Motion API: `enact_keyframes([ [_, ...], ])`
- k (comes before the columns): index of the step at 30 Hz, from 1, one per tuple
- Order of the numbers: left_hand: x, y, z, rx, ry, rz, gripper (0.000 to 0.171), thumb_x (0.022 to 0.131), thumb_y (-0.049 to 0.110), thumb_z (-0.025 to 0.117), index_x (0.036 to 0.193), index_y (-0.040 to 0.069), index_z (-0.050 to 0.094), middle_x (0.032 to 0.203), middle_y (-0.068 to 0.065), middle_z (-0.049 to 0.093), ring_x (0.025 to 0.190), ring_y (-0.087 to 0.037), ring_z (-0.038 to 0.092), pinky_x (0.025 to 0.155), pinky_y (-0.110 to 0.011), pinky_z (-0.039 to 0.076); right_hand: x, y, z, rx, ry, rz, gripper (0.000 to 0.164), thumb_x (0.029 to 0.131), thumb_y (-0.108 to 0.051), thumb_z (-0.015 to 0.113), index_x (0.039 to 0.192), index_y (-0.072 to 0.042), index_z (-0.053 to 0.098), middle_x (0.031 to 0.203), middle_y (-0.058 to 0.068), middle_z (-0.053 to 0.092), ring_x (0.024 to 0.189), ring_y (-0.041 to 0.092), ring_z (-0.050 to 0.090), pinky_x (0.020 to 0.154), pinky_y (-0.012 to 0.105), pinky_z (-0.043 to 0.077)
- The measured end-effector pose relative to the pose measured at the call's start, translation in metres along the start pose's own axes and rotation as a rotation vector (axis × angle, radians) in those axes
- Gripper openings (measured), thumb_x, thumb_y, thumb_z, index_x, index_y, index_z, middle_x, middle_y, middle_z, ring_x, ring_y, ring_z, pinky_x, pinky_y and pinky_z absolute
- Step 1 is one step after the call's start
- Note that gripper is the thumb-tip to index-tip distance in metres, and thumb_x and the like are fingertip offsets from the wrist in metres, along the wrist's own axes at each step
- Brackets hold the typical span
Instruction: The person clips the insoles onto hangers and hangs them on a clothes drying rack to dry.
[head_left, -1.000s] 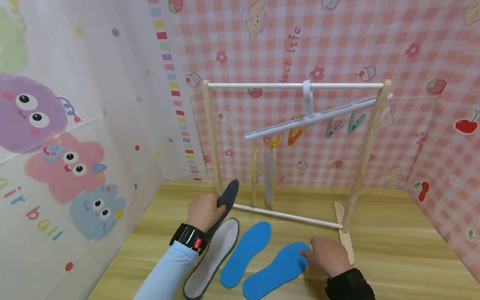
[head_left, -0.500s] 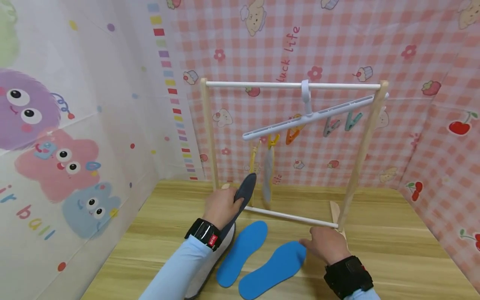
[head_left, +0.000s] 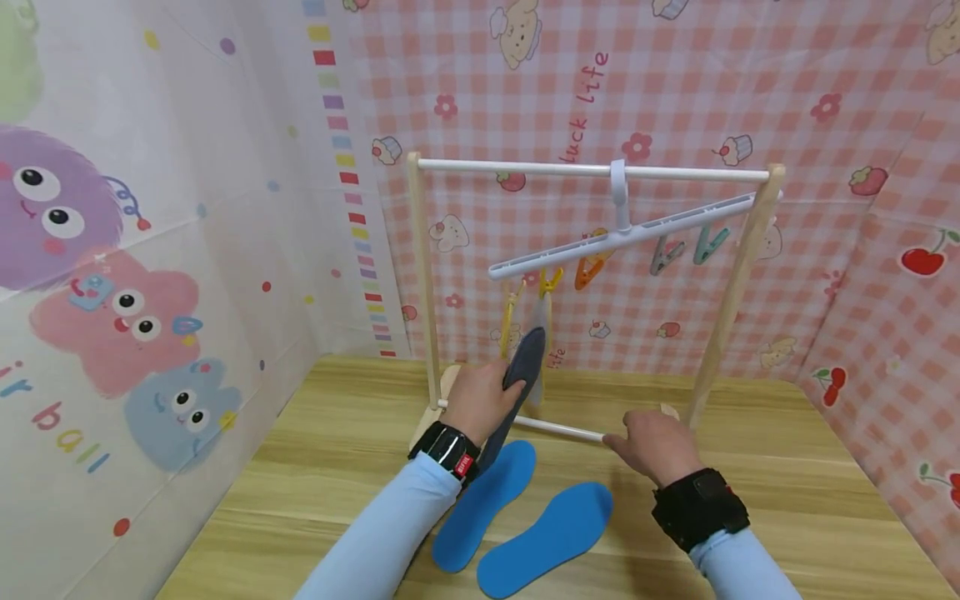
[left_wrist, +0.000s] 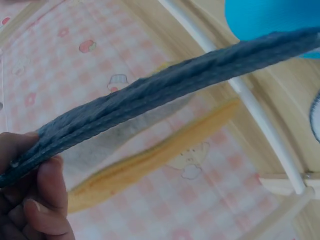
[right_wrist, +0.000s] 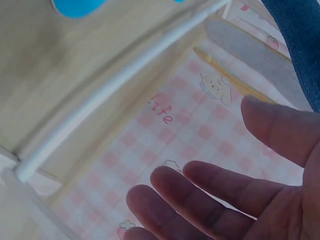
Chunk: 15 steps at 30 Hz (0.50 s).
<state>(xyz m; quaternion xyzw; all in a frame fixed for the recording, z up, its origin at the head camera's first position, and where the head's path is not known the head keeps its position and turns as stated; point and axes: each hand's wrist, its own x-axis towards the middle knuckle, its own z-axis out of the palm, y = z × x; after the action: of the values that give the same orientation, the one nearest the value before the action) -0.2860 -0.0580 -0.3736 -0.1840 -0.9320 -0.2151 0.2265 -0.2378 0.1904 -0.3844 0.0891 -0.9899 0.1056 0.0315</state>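
Observation:
My left hand (head_left: 476, 402) pinches a dark grey insole (head_left: 527, 362) near its middle in the head view. In the left wrist view this insole (left_wrist: 150, 95) is edge-on, between thumb and fingers. It overlaps a grey, yellow-edged insole (head_left: 540, 310) hanging from a yellow clip (head_left: 551, 282). Another yellowish insole (head_left: 509, 321) hangs just left of that one. My right hand (head_left: 656, 446) holds nothing and hovers by the rack's lower bar (head_left: 566, 430); its fingers (right_wrist: 190, 200) are relaxed and spread in the right wrist view. Two blue insoles (head_left: 495, 504) (head_left: 551, 537) lie on the table.
A white hanger (head_left: 626, 238) hangs tilted, left end low, from the top bar (head_left: 517, 168) of a wooden rack. Orange (head_left: 590, 271), grey (head_left: 664, 255) and teal (head_left: 709, 244) clips dangle from it. Patterned cloth walls (head_left: 675, 92) enclose the wooden table (head_left: 787, 500).
My left hand has carried the dark grey insole up and right, toward the hanging insoles. The right hand has left the blue insole's edge and moved up toward the rack.

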Motion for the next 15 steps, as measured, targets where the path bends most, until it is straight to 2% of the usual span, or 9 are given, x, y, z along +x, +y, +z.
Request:
enact_keyframes([
  [3,0.007,0.007,0.005,0.004,0.033,0.017,0.020,0.090,0.028,0.075,0.091,0.009,0.070,0.071,-0.004,0.068,0.059,-0.018,0.063,0.051,-0.031,0.045,0.007,0.000,-0.009,-0.001,0.013,0.006,0.036,0.091,-0.032,0.071,0.090,0.004,0.070,0.069,0.009,0.062,0.060,0.023,0.058,0.054,0.039,0.048],
  [6,0.013,0.013,0.010,0.049,0.066,0.016,0.022,0.091,0.032,0.074,0.097,0.011,0.071,0.073,-0.004,0.069,0.060,-0.019,0.065,0.048,-0.032,0.044,0.014,0.000,-0.017,-0.003,0.037,0.011,0.034,0.093,-0.031,0.069,0.086,0.003,0.069,0.065,0.008,0.058,0.057,0.023,0.056,0.051,0.039,0.046],
  [9,0.017,0.019,0.014,0.109,0.110,0.011,0.023,0.090,0.037,0.074,0.090,0.014,0.070,0.070,-0.002,0.069,0.058,-0.017,0.064,0.044,-0.031,0.041,0.022,0.000,-0.025,0.008,0.069,0.024,0.035,0.094,-0.031,0.068,0.080,0.001,0.066,0.058,0.006,0.052,0.052,0.022,0.052,0.047,0.037,0.042],
  [15,0.027,0.029,0.025,0.201,0.181,0.020,0.033,0.090,0.044,0.072,0.075,0.016,0.065,0.062,0.001,0.064,0.051,-0.013,0.060,0.042,-0.028,0.035,0.043,-0.004,-0.046,0.036,0.128,0.049,0.035,0.098,-0.029,0.060,0.087,0.004,0.067,0.058,0.007,0.052,0.053,0.025,0.054,0.048,0.039,0.041],
])
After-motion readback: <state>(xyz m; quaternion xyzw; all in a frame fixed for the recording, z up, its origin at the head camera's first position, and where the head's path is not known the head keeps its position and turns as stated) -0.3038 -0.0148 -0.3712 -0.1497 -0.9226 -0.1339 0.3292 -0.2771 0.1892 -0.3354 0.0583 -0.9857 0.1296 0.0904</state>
